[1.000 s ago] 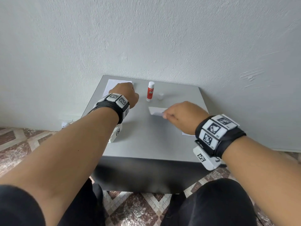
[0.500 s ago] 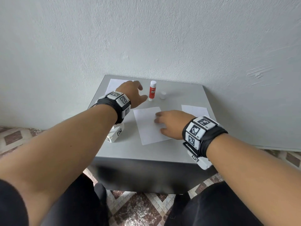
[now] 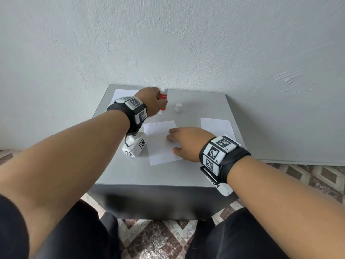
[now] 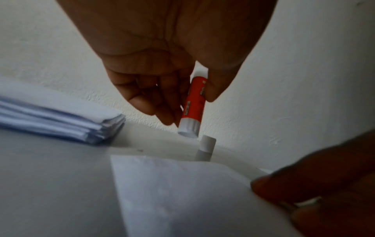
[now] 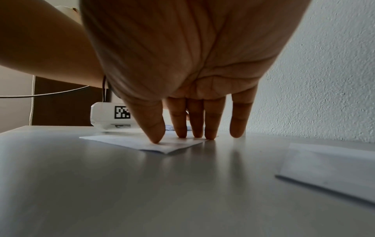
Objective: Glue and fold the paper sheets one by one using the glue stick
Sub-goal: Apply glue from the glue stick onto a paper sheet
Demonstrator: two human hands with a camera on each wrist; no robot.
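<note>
red plastic with white ends, the glue stick (image 4: pixel 193 104) hangs nearly upright in the left hand (image 3: pixel 153 104), thumb on one side and curled fingers on the other, its base just clear of the table (image 3: pixel 186 174) in the left wrist view. the white cap (image 3: pixel 178 107) stands off it, just to the right in the head frame. the single paper sheet (image 3: pixel 158 146) lies flat at the centre of that frame, below and right of the stick, its long axis running from upper frame to lower. the right hand (image 3: pixel 186 143) pins the sheet's right edge with straight, spread fingers (image 5: pixel 180 126), holding nothing. my judgement is that the left hand, being nearer, must bring the stick down-frame and tip it over to reach the sheet. which end carries the glue is hard to tell; the top is hidden between thumb and fingers. a stack of sheets (image 4: pixel 61 118) sits blurred at middle left of the left wrist view, and another paper (image 3: pixel 216 128) at centre right of the head view is partly cut off by the wristband.
</note>
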